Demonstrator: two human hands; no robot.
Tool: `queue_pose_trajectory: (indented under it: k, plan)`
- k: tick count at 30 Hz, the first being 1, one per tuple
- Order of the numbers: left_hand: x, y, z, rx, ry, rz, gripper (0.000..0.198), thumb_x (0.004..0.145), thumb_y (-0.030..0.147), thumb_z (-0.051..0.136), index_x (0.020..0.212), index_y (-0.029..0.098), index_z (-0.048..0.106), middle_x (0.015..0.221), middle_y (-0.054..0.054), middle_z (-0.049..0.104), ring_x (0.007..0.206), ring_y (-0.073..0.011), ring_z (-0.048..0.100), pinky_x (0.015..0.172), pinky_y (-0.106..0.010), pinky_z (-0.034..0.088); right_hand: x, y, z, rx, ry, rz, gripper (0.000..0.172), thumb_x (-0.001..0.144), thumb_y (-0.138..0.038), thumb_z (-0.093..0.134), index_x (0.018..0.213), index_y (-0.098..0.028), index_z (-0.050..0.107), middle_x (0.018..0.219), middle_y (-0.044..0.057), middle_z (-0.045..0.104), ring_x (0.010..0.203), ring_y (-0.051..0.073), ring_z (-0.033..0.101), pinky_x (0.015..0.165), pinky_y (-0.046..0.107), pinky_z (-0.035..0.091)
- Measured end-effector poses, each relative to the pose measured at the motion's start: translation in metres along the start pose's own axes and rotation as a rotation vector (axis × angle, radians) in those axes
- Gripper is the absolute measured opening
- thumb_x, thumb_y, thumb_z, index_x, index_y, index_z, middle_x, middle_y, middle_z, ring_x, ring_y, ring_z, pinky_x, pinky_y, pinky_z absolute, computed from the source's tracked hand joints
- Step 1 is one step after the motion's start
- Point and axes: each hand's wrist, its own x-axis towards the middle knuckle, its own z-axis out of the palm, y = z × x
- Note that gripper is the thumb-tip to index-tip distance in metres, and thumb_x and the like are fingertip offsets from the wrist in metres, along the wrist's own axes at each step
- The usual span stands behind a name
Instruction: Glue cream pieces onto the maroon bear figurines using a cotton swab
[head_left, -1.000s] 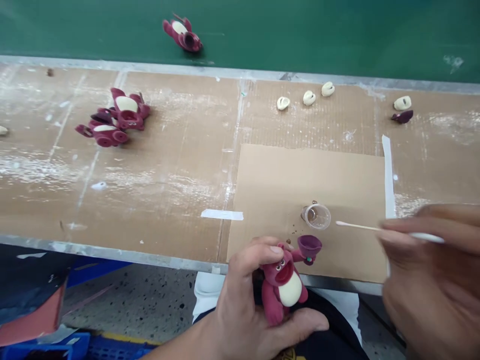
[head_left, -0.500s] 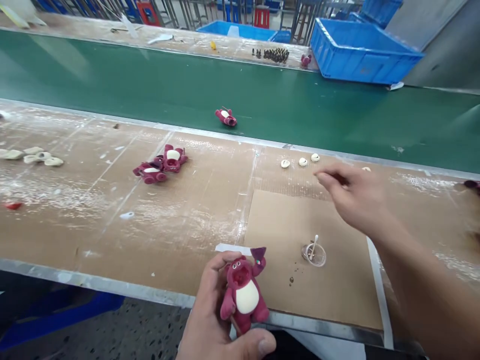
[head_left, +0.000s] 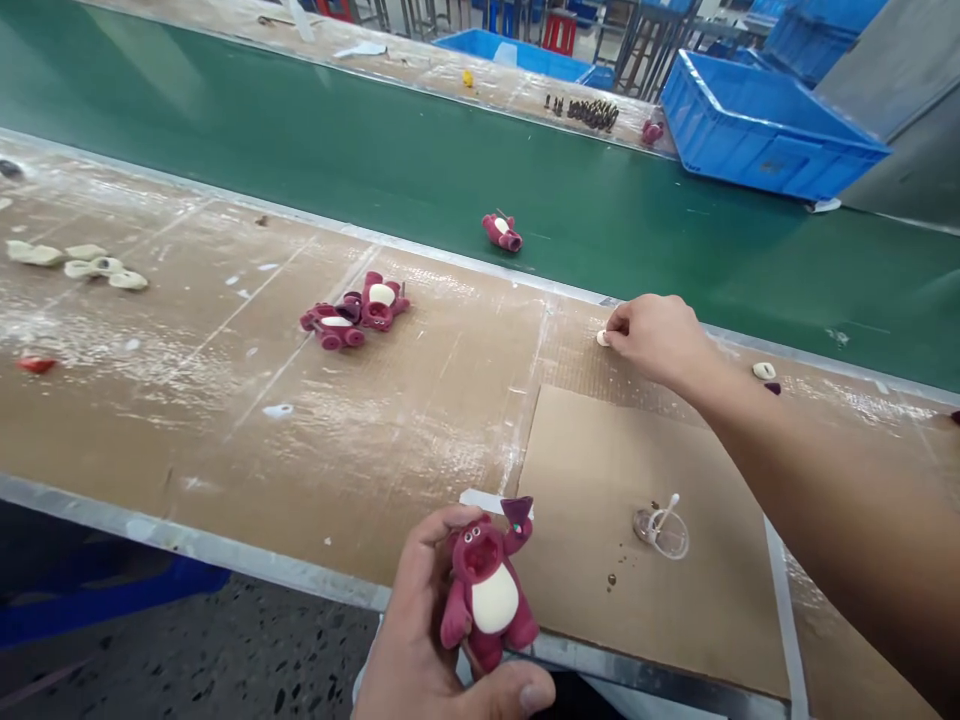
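My left hand (head_left: 420, 630) is wrapped round a magenta toy bear figurine (head_left: 493, 598) at the front edge of the table. The bear is upright with a cream belly, a hollow where its muzzle would sit, and a purple cone-shaped piece at its raised paw. Farther back, my right hand (head_left: 656, 335) pinches a small cream oval piece (head_left: 602, 339) at the tabletop; my fingers cover part of it. Another cream oval piece (head_left: 763, 371) lies to the right, beside a small dark purple piece (head_left: 773, 389).
On the cardboard sheet (head_left: 585, 470) stands a small clear cup (head_left: 671, 538) with a cotton swab (head_left: 666, 512). Two bear figurines (head_left: 381, 300) lie left of centre. One more bear (head_left: 502, 231) rests on the green belt (head_left: 360, 150). A blue crate (head_left: 772, 140) stands beyond.
My right hand has moved left and back, down onto a cream oval piece. My left hand still holds the bear. The view has shifted and tilted.
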Motion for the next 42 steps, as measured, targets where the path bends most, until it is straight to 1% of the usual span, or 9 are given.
queue_pose_trajectory:
  k: [3,9,15,26,31,32,34,37,42]
  plan:
    - [0.002,0.003,0.0,-0.019,0.007,0.003,0.096,0.05,0.042,0.109,0.132,0.031,0.062,0.134,-0.008,0.071,0.112,-0.0249,0.07,0.082,-0.026,0.058,0.0,0.002,-0.002,0.005,-0.005,0.013,0.005,0.1,-0.019,0.073,0.101,-0.017,0.077,0.094,0.003,0.073,0.093,0.02,0.068,0.09,0.037,0.058]
    - [0.001,0.004,0.006,-0.117,-0.021,-0.008,0.09,0.052,0.038,0.109,0.129,0.033,0.063,0.125,-0.004,0.072,0.075,-0.0125,0.069,0.063,-0.023,0.053,-0.003,0.004,0.003,0.007,0.007,0.033,0.015,0.102,-0.024,0.069,0.091,-0.016,0.076,0.084,0.006,0.071,0.081,0.02,0.065,0.078,0.035,0.055]
    - [0.002,-0.001,0.001,-0.097,-0.066,0.009,0.088,0.055,0.038,0.109,0.13,0.035,0.063,0.126,-0.001,0.069,0.077,-0.0109,0.067,0.07,-0.024,0.055,-0.005,0.002,0.004,0.042,-0.012,-0.023,0.015,0.103,-0.021,0.066,0.097,-0.014,0.078,0.087,0.007,0.073,0.08,0.018,0.065,0.077,0.034,0.055]
    - [0.004,-0.01,0.002,-0.152,-0.348,0.132,0.079,0.075,0.035,0.1,0.141,0.036,0.057,0.125,-0.007,0.071,0.079,-0.0116,0.066,0.068,-0.02,0.053,0.005,0.003,0.004,0.028,-0.024,-0.086,0.009,0.097,-0.01,0.069,0.092,-0.013,0.075,0.088,0.007,0.073,0.086,0.022,0.069,0.082,0.036,0.057]
    - [-0.008,0.005,0.015,-0.119,-0.374,0.123,0.048,0.099,0.044,0.078,0.142,0.033,0.058,0.141,-0.011,0.067,0.077,-0.009,0.065,0.08,-0.025,0.062,-0.09,-0.012,-0.019,0.204,0.246,-0.325,0.021,0.107,-0.018,0.054,0.102,-0.023,0.074,0.11,0.006,0.075,0.103,0.024,0.068,0.087,0.036,0.053]
    - [-0.011,0.007,0.018,-0.113,-0.373,0.12,0.044,0.102,0.044,0.074,0.141,0.032,0.058,0.139,-0.011,0.068,0.078,-0.0104,0.066,0.081,-0.027,0.063,-0.121,-0.014,-0.022,0.318,0.436,-0.506,0.018,0.106,-0.019,0.057,0.098,-0.022,0.073,0.104,0.006,0.073,0.099,0.023,0.068,0.083,0.036,0.053]
    - [-0.016,0.009,0.024,-0.09,-0.375,0.128,0.041,0.104,0.043,0.071,0.141,0.03,0.057,0.136,-0.011,0.068,0.087,-0.015,0.071,0.086,-0.031,0.065,-0.18,-0.015,-0.022,0.406,0.557,-0.749,0.015,0.106,-0.013,0.059,0.106,-0.022,0.072,0.103,0.004,0.071,0.094,0.018,0.067,0.084,0.033,0.051]
    - [-0.023,0.003,0.029,-0.042,-0.4,0.158,0.044,0.105,0.04,0.07,0.145,0.033,0.054,0.13,-0.008,0.068,0.095,-0.0181,0.073,0.091,-0.035,0.066,-0.234,-0.014,-0.009,0.433,0.563,-0.757,0.022,0.097,0.003,0.063,0.107,-0.014,0.072,0.102,0.007,0.068,0.091,0.016,0.063,0.085,0.032,0.049]
    - [-0.031,-0.008,0.032,0.149,-0.412,0.231,0.051,0.105,0.042,0.068,0.152,0.038,0.048,0.119,-0.005,0.066,0.109,-0.0226,0.068,0.1,-0.041,0.062,-0.247,-0.014,0.02,0.447,0.594,-0.678,0.023,0.097,0.006,0.064,0.104,-0.013,0.074,0.098,0.008,0.066,0.092,0.018,0.061,0.086,0.033,0.051]
